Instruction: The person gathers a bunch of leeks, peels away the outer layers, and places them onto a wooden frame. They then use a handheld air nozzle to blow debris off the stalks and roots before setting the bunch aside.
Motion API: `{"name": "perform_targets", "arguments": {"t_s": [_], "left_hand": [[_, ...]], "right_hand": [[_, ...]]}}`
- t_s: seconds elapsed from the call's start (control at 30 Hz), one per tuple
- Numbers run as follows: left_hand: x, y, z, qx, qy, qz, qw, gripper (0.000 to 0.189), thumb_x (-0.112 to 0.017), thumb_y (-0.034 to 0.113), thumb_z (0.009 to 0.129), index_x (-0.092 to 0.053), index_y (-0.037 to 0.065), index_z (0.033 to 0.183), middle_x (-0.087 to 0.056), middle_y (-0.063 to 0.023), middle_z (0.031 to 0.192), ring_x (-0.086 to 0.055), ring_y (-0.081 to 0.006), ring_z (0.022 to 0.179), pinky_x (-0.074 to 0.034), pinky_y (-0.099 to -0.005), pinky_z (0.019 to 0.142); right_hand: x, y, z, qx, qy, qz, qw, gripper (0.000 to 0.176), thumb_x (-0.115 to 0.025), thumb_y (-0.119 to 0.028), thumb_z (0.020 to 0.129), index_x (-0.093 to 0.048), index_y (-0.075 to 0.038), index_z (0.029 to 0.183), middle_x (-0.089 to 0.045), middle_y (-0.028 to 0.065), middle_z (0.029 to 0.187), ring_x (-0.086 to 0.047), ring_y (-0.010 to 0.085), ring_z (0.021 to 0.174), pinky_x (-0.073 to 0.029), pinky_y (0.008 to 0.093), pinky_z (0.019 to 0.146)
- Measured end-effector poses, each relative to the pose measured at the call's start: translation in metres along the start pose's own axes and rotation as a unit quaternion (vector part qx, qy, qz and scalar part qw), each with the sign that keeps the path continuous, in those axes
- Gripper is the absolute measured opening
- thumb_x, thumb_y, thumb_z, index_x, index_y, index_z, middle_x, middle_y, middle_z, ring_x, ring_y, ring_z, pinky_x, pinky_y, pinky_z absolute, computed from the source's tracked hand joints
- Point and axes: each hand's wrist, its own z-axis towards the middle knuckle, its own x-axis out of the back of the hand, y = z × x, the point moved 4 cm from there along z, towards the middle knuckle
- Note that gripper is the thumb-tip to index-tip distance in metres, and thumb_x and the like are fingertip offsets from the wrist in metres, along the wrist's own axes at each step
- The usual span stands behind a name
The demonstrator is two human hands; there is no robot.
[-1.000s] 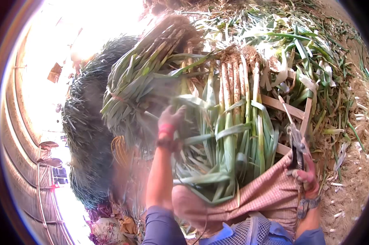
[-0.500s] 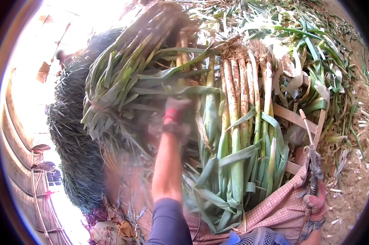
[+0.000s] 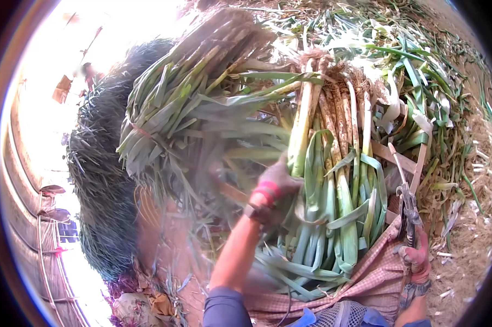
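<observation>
Gloved and stretched out to the centre, my left hand point(image 3: 276, 182) is closed round the lower stalks of leeks point(image 3: 300, 131). More leeks with brown-stained stems and roots upward point(image 3: 341, 117) lie right beside it. My right hand point(image 3: 416, 256), in a pinkish glove at the lower right, grips the handle of a metal tool point(image 3: 407, 204) with a long thin tip pointing up. A large heap of leeks point(image 3: 169, 103) lies at the upper left, blurred along its lower edge.
A dark green stack of leafy bundles point(image 3: 101, 163) stands at the left. Wooden slats point(image 3: 401, 158) show beneath the leeks. Leaf scraps point(image 3: 420, 65) pile up at the upper right, and trimmings litter the ground point(image 3: 464, 261). Checked cloth point(image 3: 379, 272) covers my lap.
My left hand has moved right and slightly down, and leek stalks now lie across the left of the row. My right hand still holds the tool, almost unmoved.
</observation>
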Motion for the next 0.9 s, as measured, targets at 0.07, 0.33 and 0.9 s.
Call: {"name": "perform_targets", "arguments": {"t_s": [0.07,0.33,0.9], "left_hand": [[0.033,-0.012,0.015,-0.045,-0.040,-0.021,0.998,0.089,-0.092,0.035,0.077,-0.053,0.001,0.150,-0.075,-0.0209,0.121,-0.074,-0.0266,0.106,-0.057,-0.0385,0.097],[0.145,-0.055,0.123,0.042,0.249,0.319,0.914,0.081,-0.071,0.060,0.088,-0.056,0.014,0.153,-0.053,-0.0158,0.157,-0.048,-0.0334,0.147,-0.030,-0.0544,0.124],[-0.077,-0.039,0.109,-0.064,0.006,-0.080,0.995,0.049,-0.063,0.043,0.102,-0.075,-0.002,0.112,-0.075,-0.0269,0.101,-0.071,-0.0413,0.091,-0.053,-0.0467,0.085]], "right_hand": [[0.014,0.011,-0.002,-0.016,0.011,-0.010,1.000,0.100,-0.088,-0.035,0.070,-0.046,0.005,0.151,-0.064,0.0142,0.128,-0.071,0.0240,0.100,-0.062,0.0366,0.082],[0.010,0.009,-0.002,-0.046,0.105,-0.003,0.993,0.115,-0.095,-0.042,0.064,-0.042,0.003,0.155,-0.065,0.0164,0.131,-0.075,0.0244,0.096,-0.065,0.0315,0.070],[-0.005,-0.013,0.006,0.013,-0.015,-0.021,1.000,0.108,-0.081,-0.017,0.067,-0.035,0.000,0.163,-0.057,0.0121,0.145,-0.065,0.0233,0.120,-0.053,0.0374,0.103]]}}
